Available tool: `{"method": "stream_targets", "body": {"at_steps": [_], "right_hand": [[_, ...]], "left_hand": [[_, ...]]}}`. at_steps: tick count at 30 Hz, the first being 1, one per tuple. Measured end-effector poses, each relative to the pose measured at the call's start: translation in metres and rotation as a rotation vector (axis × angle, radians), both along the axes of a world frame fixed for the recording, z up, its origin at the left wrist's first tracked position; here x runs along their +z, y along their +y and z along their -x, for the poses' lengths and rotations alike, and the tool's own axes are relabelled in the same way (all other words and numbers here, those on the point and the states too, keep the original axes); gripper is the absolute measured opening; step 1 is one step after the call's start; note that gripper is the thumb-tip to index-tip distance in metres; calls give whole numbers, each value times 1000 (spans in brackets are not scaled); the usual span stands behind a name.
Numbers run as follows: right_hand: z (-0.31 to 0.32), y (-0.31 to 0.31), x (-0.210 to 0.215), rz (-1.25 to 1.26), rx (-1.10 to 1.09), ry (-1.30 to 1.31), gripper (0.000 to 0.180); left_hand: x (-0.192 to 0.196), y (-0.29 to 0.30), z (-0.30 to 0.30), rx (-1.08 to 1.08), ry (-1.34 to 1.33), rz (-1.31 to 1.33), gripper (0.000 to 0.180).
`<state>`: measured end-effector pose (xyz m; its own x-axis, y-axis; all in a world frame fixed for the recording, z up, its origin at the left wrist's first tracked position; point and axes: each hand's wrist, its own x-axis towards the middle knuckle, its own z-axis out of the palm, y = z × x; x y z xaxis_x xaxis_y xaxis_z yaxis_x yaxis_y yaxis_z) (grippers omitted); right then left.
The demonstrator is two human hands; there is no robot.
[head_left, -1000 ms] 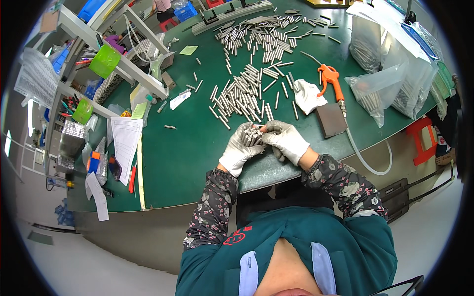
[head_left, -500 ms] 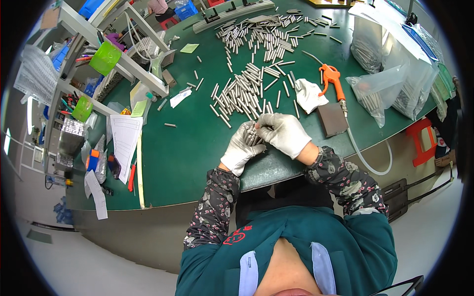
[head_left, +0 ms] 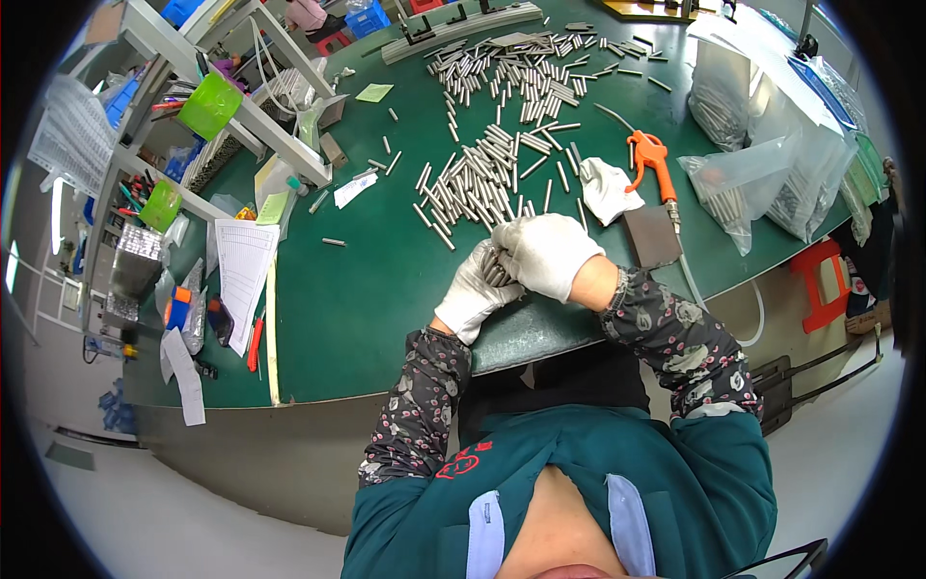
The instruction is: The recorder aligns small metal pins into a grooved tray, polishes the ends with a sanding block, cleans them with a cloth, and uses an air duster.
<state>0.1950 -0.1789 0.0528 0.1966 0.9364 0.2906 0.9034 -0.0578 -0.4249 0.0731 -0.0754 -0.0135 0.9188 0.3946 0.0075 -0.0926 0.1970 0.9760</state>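
Hands have shifted only slightly over the last second: both gloved hands sat together at the near edge of the green worktop [head_left: 367,289] then, and they are together there now, with the right one a touch higher over the left. The left hand [head_left: 475,294], in a white glove, has its grip closed around a small bundle of metal rods [head_left: 497,270], whose grey ends show between the two gloves. The right hand [head_left: 548,253], also gloved, lies over the top of that bundle with its fingers curled down on it; how firmly it clamps I cannot tell, since the glove hides the fingertips.

Because the bundle has stayed in the hands and has not gone down onto the worktop, the work seems to be at the gathering or squaring stage, with the rods being evened up in the palm.

Just beyond the hands lies the loose pile of rods [head_left: 473,183], spread in a band up the worktop, and a further scatter [head_left: 521,72] lies near the far edge. To the right of the hands are a crumpled white cloth [head_left: 606,188], an orange air blow gun [head_left: 648,159] with its hose, and a dark flat pad [head_left: 651,236]. Clear plastic bags [head_left: 743,179] holding more rods stand well off to the right.
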Motion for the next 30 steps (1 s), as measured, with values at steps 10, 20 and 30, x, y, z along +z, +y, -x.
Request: {"method": "stream_targets", "body": {"at_steps": [10, 20, 30], "right_hand": [[-5, -5, -6, -118, -20, 258, 16], [-33, -15, -7, -275, -41, 1580, 15], [-15, -20, -49, -279, -283, 1505, 18]], "left_hand": [[5, 1, 3, -30, 23, 102, 69], [10, -2, 5, 45, 121, 48, 62], [10, 0, 4, 66, 108, 53, 63]]}}
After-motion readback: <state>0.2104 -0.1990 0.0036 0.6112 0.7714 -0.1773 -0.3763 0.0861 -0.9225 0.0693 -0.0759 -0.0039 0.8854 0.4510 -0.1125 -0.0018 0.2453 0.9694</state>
